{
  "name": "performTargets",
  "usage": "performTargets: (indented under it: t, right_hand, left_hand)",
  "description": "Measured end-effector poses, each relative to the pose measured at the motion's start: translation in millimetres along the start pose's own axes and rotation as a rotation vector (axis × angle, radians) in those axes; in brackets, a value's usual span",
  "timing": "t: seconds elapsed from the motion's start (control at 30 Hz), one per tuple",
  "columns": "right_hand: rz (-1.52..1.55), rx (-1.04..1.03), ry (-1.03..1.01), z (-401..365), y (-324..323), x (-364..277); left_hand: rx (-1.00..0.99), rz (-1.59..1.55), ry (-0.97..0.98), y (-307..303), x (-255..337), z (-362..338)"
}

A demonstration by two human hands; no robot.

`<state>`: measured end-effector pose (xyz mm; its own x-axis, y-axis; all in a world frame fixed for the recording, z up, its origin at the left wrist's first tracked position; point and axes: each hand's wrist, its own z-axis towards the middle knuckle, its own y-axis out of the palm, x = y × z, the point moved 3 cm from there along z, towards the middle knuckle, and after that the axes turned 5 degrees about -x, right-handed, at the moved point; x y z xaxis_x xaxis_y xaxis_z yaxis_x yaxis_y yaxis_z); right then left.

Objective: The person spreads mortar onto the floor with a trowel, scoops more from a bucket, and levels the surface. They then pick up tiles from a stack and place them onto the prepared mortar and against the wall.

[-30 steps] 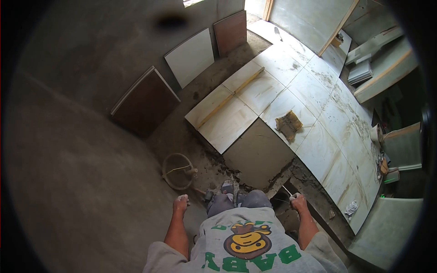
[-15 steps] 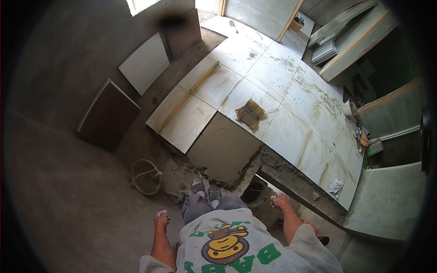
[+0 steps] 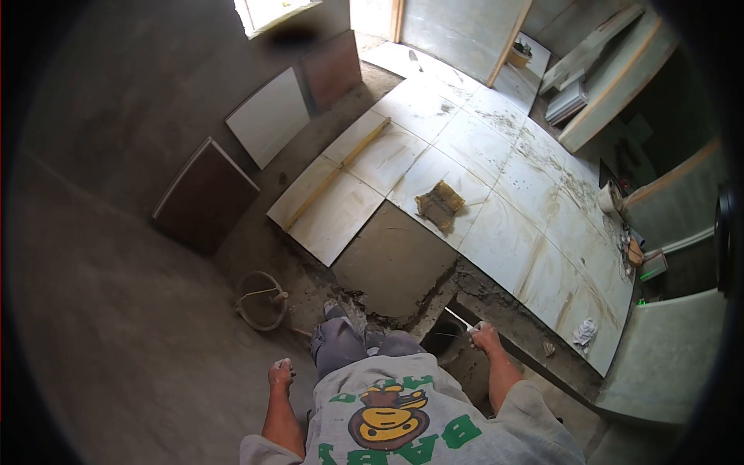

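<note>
At the lower left, my left hand (image 3: 282, 373) hangs beside my body, fingers curled in, with nothing visible in it. My right hand (image 3: 484, 336) is closed at the edge of a dark bucket (image 3: 443, 341); what it holds is too small to tell. A thin white strip (image 3: 459, 318) ends close to its fingers. Ahead of my feet lies a square patch of smoothed wet mortar (image 3: 395, 260), bordered by white floor tiles (image 3: 457, 172). A mortar-stained yellowish piece (image 3: 440, 205) rests on one tile.
A long yellow level or bar (image 3: 337, 174) lies across the left tiles. Another bucket (image 3: 262, 301) stands left of my feet. Loose tiles (image 3: 269, 118) lean on the left wall. A crumpled white cloth (image 3: 584, 332) is at the right. A sunken channel runs beside my right hand.
The view has shifted, so the floor and tiles sit slightly farther right and lower. My right hand has moved slightly right in the view; my left hand stays low at my side.
</note>
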<state>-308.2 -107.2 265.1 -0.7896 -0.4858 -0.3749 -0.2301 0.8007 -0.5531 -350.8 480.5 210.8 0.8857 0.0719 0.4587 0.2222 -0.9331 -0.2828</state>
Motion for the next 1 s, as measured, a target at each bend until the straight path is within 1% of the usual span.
performTargets:
  t: [0.03, 0.1, 0.13, 0.17, 0.2, 0.23, 0.27, 0.33, 0.37, 0.4, 0.47, 0.53, 0.57, 0.6, 0.63, 0.67, 0.73, 0.77, 0.83, 0.87, 0.93, 1.0]
  right_hand:
    - [-0.01, -0.01, -0.01, 0, 2, -5]
    - [-0.012, -0.028, 0.046, 3, 4, -10]
    - [-0.032, -0.041, 0.035, 9, 5, -9]
    - [-0.133, -0.014, -0.017, 20, 6, -2]
    - [-0.234, 0.013, -0.072, 33, 6, 3]
    - [-0.211, -0.017, -0.035, 44, 10, 5]
    - [-0.226, -0.025, -0.041, 53, 11, 7]
    - [-0.441, 0.041, -0.116, 26, -6, -42]
    - [-0.42, 0.015, -0.051, 3, -11, -79]
    - [-0.425, 0.02, -0.047, 19, -9, -77]
    - [-0.555, 0.097, -0.138, 53, -3, -71]
    - [-0.518, 0.083, -0.071, 49, 3, -101]
    - [-0.484, 0.032, -0.06, 41, 9, -123]
    - [-0.45, -0.018, -0.05, 36, 18, -142]
    - [-0.412, -0.033, 0.004, 35, 28, -155]
    - [-0.426, -0.03, 0.014, 35, 37, -164]
    - [-0.536, -0.024, -0.169, 42, 63, -178]
    - [-0.53, -0.089, -0.128, 50, 75, -182]
    - [-0.523, -0.215, -0.07, 62, 96, -198]
    - [-0.544, -0.234, -0.07, 68, 104, -211]
    - [-0.721, -0.145, -0.212, 71, 123, -255]
    - [-0.721, -0.177, -0.231, 74, 142, -294]
  left_hand:
    - [0.033, 0.002, -0.003, -1, -3, -1]
    - [0.052, -0.048, 0.018, -1, -5, 0]
    - [0.065, -0.088, 0.04, 0, -7, 0]
    - [0.083, -0.111, 0.027, 1, -11, 4]
    - [0.092, -0.103, 0.078, 2, -14, 10]
    - [0.099, -0.088, 0.128, 0, -16, 11]
    - [0.108, -0.1, 0.119, -1, -19, 12]
    - [0.114, -0.166, 0.131, 4, -14, 17]
    - [0.106, -0.169, 0.129, 5, -11, 21]
    - [0.111, -0.175, 0.116, 4, -10, 24]
    - [0.11, -0.175, 0.088, -1, -10, 31]
    - [0.102, -0.195, 0.063, -8, -9, 44]
    - [0.086, -0.193, 0.057, -11, -8, 51]
    - [0.073, -0.191, 0.037, -15, -8, 60]
    - [0.063, -0.193, 0.016, -20, -5, 69]
    - [0.055, -0.198, 0.001, -25, -2, 79]
    - [0.061, -0.195, 0.0, -37, 7, 99]
    - [0.06, -0.207, -0.027, -44, 9, 106]
    - [0.061, -0.227, 0.091, -60, 35, 118]
    - [0.077, -0.237, 0.07, -68, 45, 125]
    - [0.066, -0.207, 0.06, -87, 69, 134]
    - [0.065, -0.158, 0.072, -109, 86, 141]
